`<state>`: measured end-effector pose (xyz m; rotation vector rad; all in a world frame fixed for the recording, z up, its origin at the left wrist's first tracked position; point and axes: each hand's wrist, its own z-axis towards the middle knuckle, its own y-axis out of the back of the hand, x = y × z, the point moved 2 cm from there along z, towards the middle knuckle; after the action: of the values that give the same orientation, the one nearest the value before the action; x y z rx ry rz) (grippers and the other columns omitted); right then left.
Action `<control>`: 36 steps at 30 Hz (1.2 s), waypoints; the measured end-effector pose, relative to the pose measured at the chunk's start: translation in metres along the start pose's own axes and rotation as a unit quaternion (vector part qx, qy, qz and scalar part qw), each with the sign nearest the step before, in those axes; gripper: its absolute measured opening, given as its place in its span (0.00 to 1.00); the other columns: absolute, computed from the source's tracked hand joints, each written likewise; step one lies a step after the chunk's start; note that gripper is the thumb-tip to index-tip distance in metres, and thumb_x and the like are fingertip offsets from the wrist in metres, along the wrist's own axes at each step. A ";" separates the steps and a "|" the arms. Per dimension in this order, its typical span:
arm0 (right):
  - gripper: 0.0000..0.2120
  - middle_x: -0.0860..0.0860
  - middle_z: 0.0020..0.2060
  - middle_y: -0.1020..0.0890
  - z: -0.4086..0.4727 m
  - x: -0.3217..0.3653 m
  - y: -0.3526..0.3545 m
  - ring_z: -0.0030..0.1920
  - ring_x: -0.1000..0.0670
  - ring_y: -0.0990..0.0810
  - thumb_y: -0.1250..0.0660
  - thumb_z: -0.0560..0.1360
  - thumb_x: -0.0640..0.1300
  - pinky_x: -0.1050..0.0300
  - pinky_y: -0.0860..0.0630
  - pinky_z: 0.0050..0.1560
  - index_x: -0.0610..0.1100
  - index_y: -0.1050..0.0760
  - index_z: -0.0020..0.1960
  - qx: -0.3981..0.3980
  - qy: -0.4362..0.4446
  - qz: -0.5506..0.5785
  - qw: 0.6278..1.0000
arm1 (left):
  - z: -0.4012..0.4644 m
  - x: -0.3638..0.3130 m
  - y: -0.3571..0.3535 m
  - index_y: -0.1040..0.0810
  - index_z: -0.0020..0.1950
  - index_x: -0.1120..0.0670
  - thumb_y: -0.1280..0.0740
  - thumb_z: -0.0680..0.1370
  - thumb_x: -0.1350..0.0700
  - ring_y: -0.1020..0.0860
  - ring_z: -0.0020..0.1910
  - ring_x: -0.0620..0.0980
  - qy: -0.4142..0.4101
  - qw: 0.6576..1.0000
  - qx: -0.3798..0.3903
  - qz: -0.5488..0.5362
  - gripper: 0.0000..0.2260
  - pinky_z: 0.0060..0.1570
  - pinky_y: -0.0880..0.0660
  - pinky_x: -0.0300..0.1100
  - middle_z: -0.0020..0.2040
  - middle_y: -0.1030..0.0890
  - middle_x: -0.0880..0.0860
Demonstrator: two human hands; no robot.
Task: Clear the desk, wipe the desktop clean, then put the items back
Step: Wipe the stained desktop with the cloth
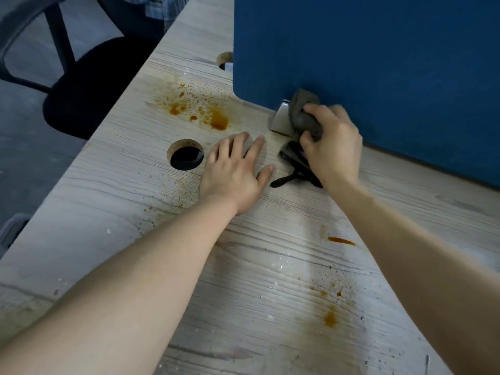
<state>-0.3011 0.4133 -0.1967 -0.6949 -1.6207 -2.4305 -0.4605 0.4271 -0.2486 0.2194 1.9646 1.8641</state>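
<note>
Pale wood-grain tabletop [270, 266] blotched with orange stains [216, 120], blue partition [378, 63] walling the far edge on a metal bracket [280, 117], round cable hole [186, 155] — left hand [234, 174] flat, fingers spread, right hand [331, 143] clenched around grey cloth [304, 112] pressed against the bracket.

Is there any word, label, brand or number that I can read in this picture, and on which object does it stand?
None: no text shows on the blue partition, the wooden desktop, the grey rag in the right hand, or the metal bracket.
</note>
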 end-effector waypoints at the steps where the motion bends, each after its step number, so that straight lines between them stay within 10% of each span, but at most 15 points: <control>1: 0.21 0.47 0.57 0.26 0.004 0.008 0.001 0.50 0.45 0.24 0.35 0.73 0.40 0.51 0.26 0.47 0.49 0.26 0.65 -0.001 0.023 -0.004 1.000 | 0.000 0.000 -0.001 0.51 0.77 0.45 0.54 0.80 0.37 0.48 0.73 0.53 0.004 1.000 0.003 0.000 0.28 0.71 0.49 0.49 0.75 0.46 0.51; 13: 0.20 0.46 0.56 0.25 0.001 -0.022 0.007 0.53 0.43 0.24 0.37 0.75 0.40 0.46 0.26 0.54 0.48 0.27 0.67 0.082 -0.023 0.025 0.996 | -0.001 -0.002 0.001 0.50 0.77 0.45 0.54 0.79 0.37 0.46 0.72 0.54 0.006 1.000 0.009 0.015 0.28 0.70 0.47 0.50 0.75 0.45 0.51; 23: 0.15 0.49 0.58 0.27 0.013 0.014 -0.030 0.52 0.48 0.35 0.44 0.74 0.44 0.59 0.30 0.26 0.41 0.21 0.50 0.039 0.262 -0.144 0.953 | 0.000 0.000 -0.001 0.47 0.76 0.44 0.54 0.79 0.36 0.45 0.72 0.54 0.014 0.999 0.002 0.030 0.27 0.70 0.47 0.49 0.74 0.43 0.51; 28: 0.13 0.50 0.52 0.19 0.009 0.012 -0.035 0.50 0.48 0.33 0.39 0.68 0.41 0.61 0.40 0.29 0.40 0.18 0.44 0.043 0.340 -0.202 0.917 | 0.001 0.000 -0.002 0.46 0.76 0.46 0.53 0.79 0.36 0.43 0.71 0.55 0.014 0.999 0.003 0.038 0.28 0.69 0.45 0.50 0.74 0.42 0.52; 36: 0.13 0.52 0.61 0.22 -0.002 0.002 -0.029 0.62 0.44 0.31 0.40 0.79 0.41 0.53 0.28 0.36 0.42 0.22 0.61 0.153 0.270 -0.148 0.939 | 0.001 0.001 -0.002 0.46 0.76 0.45 0.54 0.78 0.36 0.44 0.71 0.55 0.015 0.999 0.015 0.040 0.28 0.70 0.45 0.51 0.74 0.44 0.51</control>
<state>-0.3136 0.4241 -0.2207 0.2651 -1.8762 -2.1796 -0.4605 0.4284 -0.2504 0.2847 2.0325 1.8982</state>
